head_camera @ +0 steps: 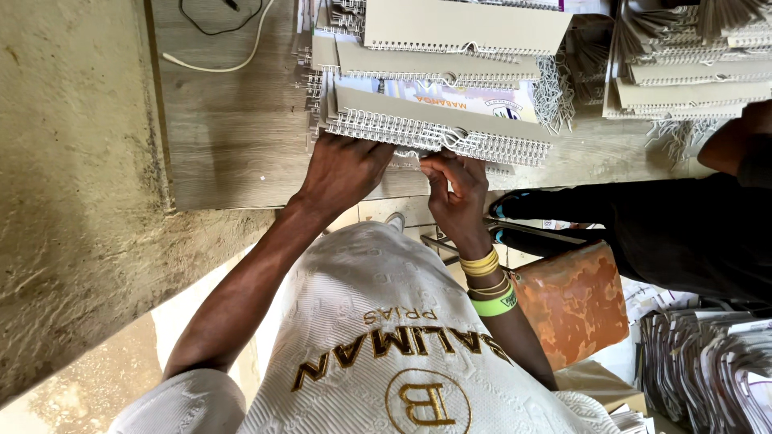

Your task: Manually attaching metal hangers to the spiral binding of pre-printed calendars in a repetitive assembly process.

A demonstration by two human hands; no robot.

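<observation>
Head view looks straight down: the wire-bound booklet lies just above the hands at upper centre of the frame, its long axis running left to right, tilted slightly down to the right, with the white wire comb along its near edge. The left hand rests flat with fingertips pressed on the left part of that comb; the right hand sits just beside it, fingers pinched together on the wire near the middle. Both touch the binding, the left reaching further along it. More bound booklets are stacked behind. The bench is pale wood grain, with a white cable at upper left. A rough concrete wall fills the left; another person's dark sleeve and a worn orange stool sit at right.
</observation>
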